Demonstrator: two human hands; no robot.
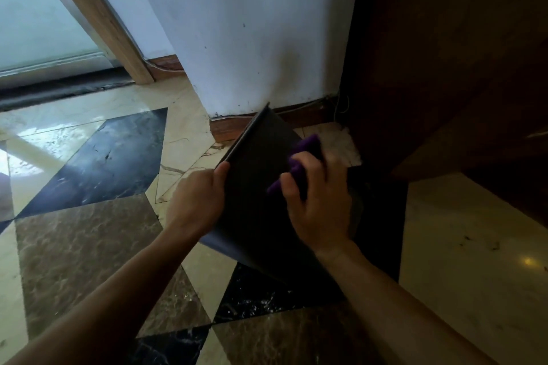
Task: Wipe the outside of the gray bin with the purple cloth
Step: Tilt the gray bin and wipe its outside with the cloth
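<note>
Wiping is underway: the right hand (318, 201) presses the purple cloth (299, 161) against the gray bin (255, 187), fingers curled around it. The left hand (197, 197), at nine o'clock, grips the tilted bin's rim. How much is wiped, I cannot tell.

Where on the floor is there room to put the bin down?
Bare floor opens left of the left hand, toward the glass door. Another free patch lies right of the right hand, below the dark wooden furniture. It is crowded where the gray bin and purple cloth sit by the white wall.
</note>
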